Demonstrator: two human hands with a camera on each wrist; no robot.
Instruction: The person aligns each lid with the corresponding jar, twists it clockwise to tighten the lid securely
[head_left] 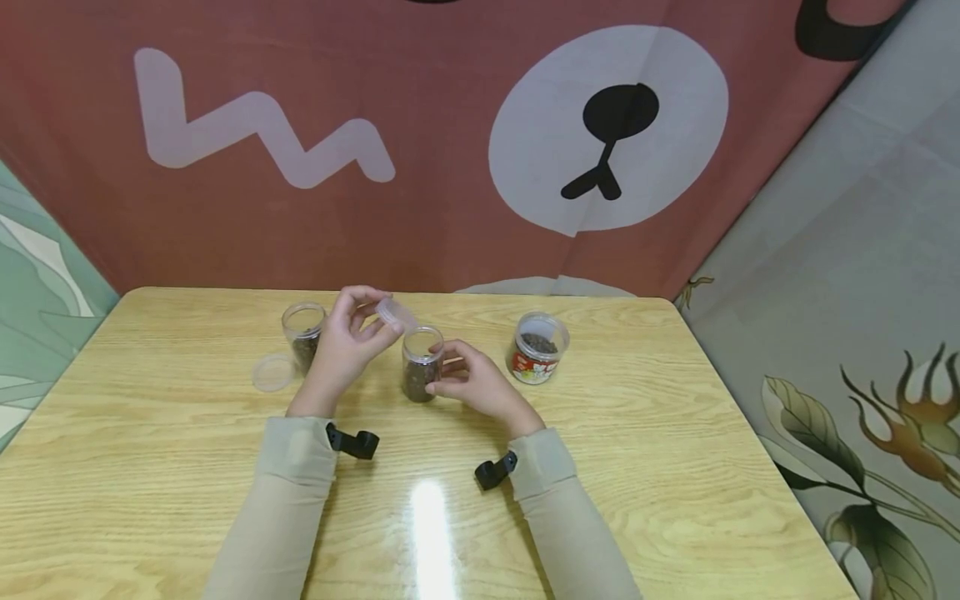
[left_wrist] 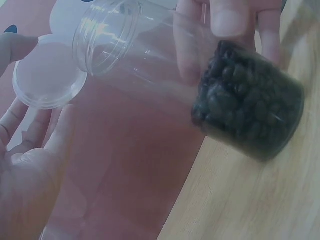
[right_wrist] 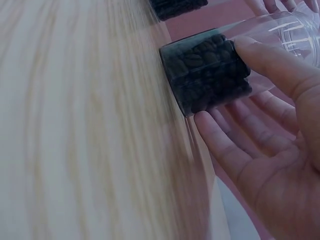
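Pinched between the thumb and fingers of my left hand [head_left: 341, 354] is a round clear plastic lid [head_left: 395, 314], held tilted just above and beside a jar's mouth. That clear plastic jar [head_left: 418, 382] stands uncapped on the table. Dark beans [right_wrist: 205, 62], which look like coffee beans, fill its lower part. My right hand [head_left: 483, 385] grips the jar from its right side, thumb in front and fingers behind. In the left wrist view the lid [left_wrist: 47, 75] is apart from the open threaded rim [left_wrist: 107, 37].
Left of my left hand stands another uncapped clear jar [head_left: 303, 325] with dark contents, partly hidden by the hand. A loose clear lid [head_left: 273, 372] lies beside it. To the right is an open tub [head_left: 536, 367] with a red label and dark contents. A patterned cloth [head_left: 442, 217] hangs behind the table.
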